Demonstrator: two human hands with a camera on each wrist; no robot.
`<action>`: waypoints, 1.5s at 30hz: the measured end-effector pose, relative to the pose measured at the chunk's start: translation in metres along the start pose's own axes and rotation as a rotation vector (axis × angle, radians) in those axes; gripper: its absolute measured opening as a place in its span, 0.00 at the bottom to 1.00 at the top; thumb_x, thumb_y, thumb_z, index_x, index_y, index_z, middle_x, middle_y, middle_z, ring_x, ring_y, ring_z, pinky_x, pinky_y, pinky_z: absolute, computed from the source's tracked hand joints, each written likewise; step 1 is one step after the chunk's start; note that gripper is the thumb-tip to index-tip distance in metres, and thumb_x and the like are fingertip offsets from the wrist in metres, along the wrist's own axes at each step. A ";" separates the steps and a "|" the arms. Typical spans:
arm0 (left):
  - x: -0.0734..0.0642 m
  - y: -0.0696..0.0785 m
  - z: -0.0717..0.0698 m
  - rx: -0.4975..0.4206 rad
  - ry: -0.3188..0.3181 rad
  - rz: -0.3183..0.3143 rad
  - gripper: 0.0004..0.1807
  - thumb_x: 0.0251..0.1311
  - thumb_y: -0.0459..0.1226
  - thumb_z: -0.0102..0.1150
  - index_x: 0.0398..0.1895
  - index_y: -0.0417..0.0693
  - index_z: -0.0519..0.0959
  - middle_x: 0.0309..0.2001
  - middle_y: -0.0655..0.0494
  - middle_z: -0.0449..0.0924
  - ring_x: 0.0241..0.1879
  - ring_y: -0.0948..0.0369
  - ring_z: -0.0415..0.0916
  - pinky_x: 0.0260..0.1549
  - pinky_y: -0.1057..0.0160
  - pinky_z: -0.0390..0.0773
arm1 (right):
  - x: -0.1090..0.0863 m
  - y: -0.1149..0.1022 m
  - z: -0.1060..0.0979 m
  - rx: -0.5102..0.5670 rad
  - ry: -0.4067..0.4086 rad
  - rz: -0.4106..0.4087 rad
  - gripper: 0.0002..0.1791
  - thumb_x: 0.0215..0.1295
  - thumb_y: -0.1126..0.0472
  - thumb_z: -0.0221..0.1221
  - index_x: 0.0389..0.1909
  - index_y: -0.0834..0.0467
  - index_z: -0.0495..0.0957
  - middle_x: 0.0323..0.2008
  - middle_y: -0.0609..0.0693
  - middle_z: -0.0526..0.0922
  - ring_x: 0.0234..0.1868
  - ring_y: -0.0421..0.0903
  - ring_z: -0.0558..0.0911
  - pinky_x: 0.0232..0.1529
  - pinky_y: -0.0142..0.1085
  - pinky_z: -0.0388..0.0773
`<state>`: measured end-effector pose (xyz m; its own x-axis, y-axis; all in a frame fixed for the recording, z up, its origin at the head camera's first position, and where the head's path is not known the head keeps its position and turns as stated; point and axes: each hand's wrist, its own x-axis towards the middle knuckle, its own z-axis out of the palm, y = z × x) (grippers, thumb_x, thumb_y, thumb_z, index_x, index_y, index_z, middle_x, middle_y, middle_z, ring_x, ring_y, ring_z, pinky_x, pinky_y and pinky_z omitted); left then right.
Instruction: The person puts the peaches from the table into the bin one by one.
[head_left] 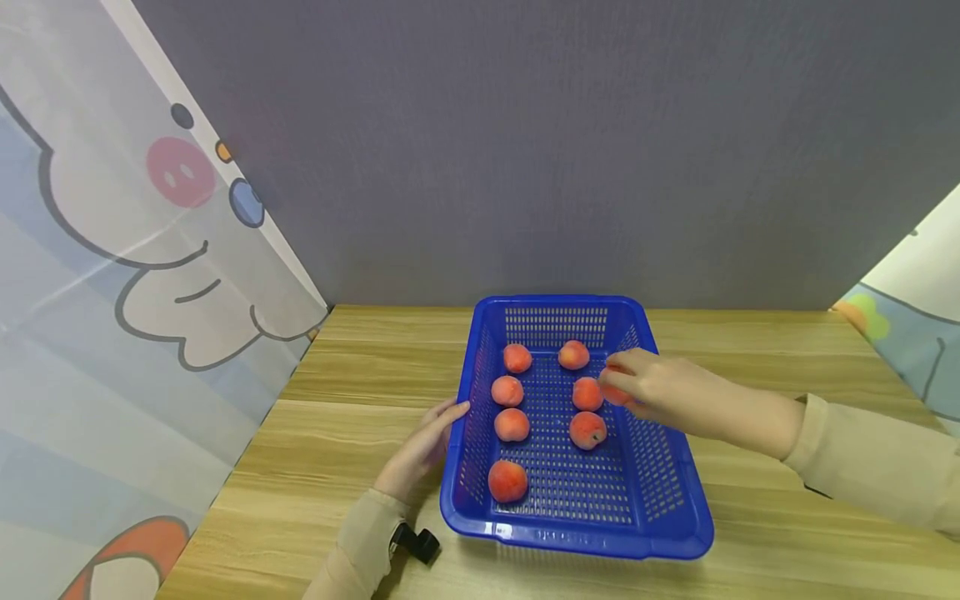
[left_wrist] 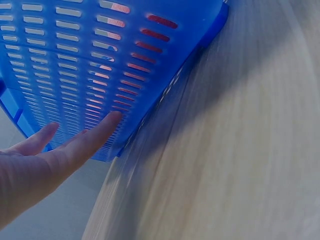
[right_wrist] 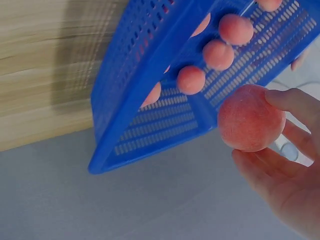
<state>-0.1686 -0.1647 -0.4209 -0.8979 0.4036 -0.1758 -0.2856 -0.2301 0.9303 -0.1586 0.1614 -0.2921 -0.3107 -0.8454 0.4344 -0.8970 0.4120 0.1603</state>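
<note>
A blue plastic basket [head_left: 577, 546] with slotted walls sits on the wooden table. In it lie several red peaches, among them one peach [head_left: 507, 481] near the front left and another peach [head_left: 588, 430] on the right side. My right hand [head_left: 647, 385] pinches a peach [right_wrist: 251, 118] between thumb and fingers, over the basket's right part in the head view. At the basket's left wall rests my left hand [head_left: 426, 443], its thumb at the rim. Extended fingers of the left hand [left_wrist: 65, 155] touch the slotted wall in the left wrist view.
Behind the basket a grey panel [head_left: 525, 150] rises at the table's back edge. A cartoon-printed curtain [head_left: 90, 275] hangs on the left, and another printed cloth [head_left: 907, 325] shows on the right. Wood tabletop [head_left: 322, 467] extends on both sides of the basket.
</note>
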 end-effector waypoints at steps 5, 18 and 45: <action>0.001 -0.001 -0.001 0.012 0.000 0.007 0.29 0.61 0.40 0.45 0.59 0.27 0.55 0.39 0.52 0.77 0.37 0.61 0.76 0.39 0.62 0.77 | 0.007 -0.009 0.003 0.017 -0.051 -0.022 0.22 0.29 0.73 0.67 0.32 0.60 0.73 0.31 0.53 0.74 0.30 0.47 0.75 0.22 0.31 0.76; 0.000 -0.001 0.000 0.018 0.008 0.006 0.26 0.62 0.37 0.43 0.58 0.27 0.57 0.38 0.52 0.77 0.36 0.61 0.76 0.38 0.62 0.77 | 0.017 -0.033 0.015 -0.026 -0.235 -0.089 0.15 0.34 0.69 0.65 0.25 0.55 0.72 0.27 0.46 0.70 0.26 0.41 0.71 0.19 0.28 0.72; 0.000 -0.003 -0.001 -0.004 0.005 0.016 0.26 0.62 0.38 0.43 0.58 0.29 0.57 0.38 0.52 0.77 0.37 0.60 0.77 0.38 0.61 0.77 | 0.026 -0.059 0.043 0.011 -0.633 -0.136 0.14 0.38 0.64 0.65 0.30 0.50 0.77 0.29 0.45 0.76 0.24 0.36 0.73 0.22 0.24 0.72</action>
<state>-0.1683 -0.1642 -0.4240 -0.9039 0.3954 -0.1629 -0.2728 -0.2396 0.9318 -0.1276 0.1006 -0.3281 -0.3163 -0.9280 -0.1968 -0.9436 0.2863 0.1663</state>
